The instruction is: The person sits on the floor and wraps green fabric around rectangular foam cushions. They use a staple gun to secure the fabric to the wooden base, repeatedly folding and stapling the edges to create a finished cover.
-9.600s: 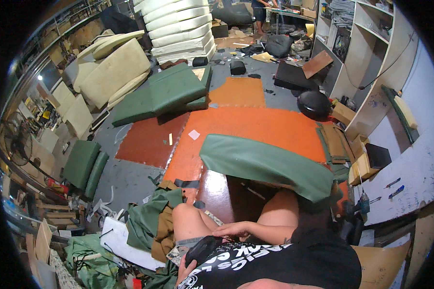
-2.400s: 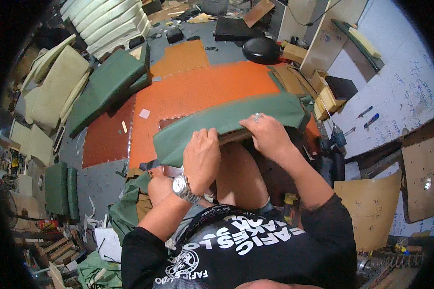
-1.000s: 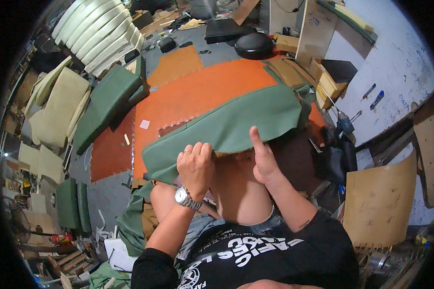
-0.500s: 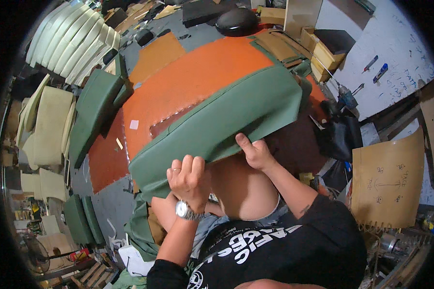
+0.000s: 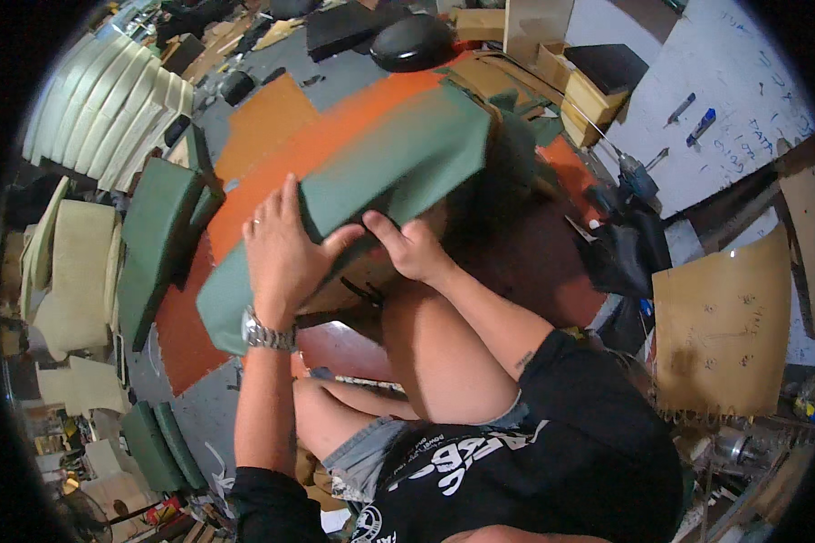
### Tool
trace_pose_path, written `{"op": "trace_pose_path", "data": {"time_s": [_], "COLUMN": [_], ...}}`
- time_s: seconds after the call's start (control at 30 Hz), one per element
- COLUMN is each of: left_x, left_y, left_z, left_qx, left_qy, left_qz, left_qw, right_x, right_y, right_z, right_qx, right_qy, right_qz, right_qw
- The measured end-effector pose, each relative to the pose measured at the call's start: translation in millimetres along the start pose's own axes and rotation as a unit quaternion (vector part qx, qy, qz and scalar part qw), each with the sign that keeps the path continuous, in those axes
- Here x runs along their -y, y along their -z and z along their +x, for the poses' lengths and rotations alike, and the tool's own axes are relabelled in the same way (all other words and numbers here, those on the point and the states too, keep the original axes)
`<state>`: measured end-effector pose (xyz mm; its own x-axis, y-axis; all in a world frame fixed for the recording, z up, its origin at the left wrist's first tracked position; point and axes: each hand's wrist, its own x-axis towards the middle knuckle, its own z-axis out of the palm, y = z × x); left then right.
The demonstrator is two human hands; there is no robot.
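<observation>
A long green vinyl-covered panel lies slanting across my front above my bare thighs, its far end blurred and its near underside showing brown. My left hand rests on its top face, fingers spread and stretched out, thumb apart. My right hand grips the panel's near edge, thumb on top and fingers curled beneath, partly hidden. A dark clip-like or strap-like piece hangs under the edge near my right hand, too unclear to name.
Orange sheet beneath; green pads, cream foam and stacked white foam at left; black round cushion at the back; drill, wooden box, markers and curved tan board at right.
The panel has shifted leftward and away from my body, lifting and tilting. My left hand has changed from curled on the edge to spread on top; my right hand has moved left along with the panel.
</observation>
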<state>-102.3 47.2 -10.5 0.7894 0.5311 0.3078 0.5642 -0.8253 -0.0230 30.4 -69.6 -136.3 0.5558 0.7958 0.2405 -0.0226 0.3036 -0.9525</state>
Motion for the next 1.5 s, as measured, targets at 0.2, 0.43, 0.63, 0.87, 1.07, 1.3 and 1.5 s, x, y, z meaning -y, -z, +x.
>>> {"op": "trace_pose_path", "data": {"time_s": [0.2,0.43,0.63,0.87,1.07,1.3,1.5], "left_x": [9,31,40,37,26,20,17], "left_y": [-14,-30,-30,-35,-35,-32,-32], "left_z": [34,70,80,74,64,54,51], "left_qx": [0.007,0.005,0.005,-0.031,-0.029,-0.026,-0.028], "left_qy": [0.042,0.051,0.052,0.069,0.106,0.125,0.123], "left_qz": [0.055,0.066,0.069,0.028,0.010,-0.033,-0.042], "left_qw": [0.998,0.997,0.996,0.997,0.994,0.991,0.991], "right_x": [-72,-94,-115,-111,-139,-55,6], "right_y": [70,265,273,289,285,240,107], "right_z": [-21,-358,-414,-392,-389,-240,-89], "right_qx": [0.003,-0.064,-0.030,0.001,0.132,-0.082,-0.090], "right_qy": [-0.103,-0.592,-0.598,-0.613,-0.573,-0.502,-0.037], "right_qz": [-0.156,-0.532,-0.575,-0.545,-0.673,-0.243,-0.270], "right_qw": [0.982,0.601,0.558,0.572,0.449,0.826,0.958]}}
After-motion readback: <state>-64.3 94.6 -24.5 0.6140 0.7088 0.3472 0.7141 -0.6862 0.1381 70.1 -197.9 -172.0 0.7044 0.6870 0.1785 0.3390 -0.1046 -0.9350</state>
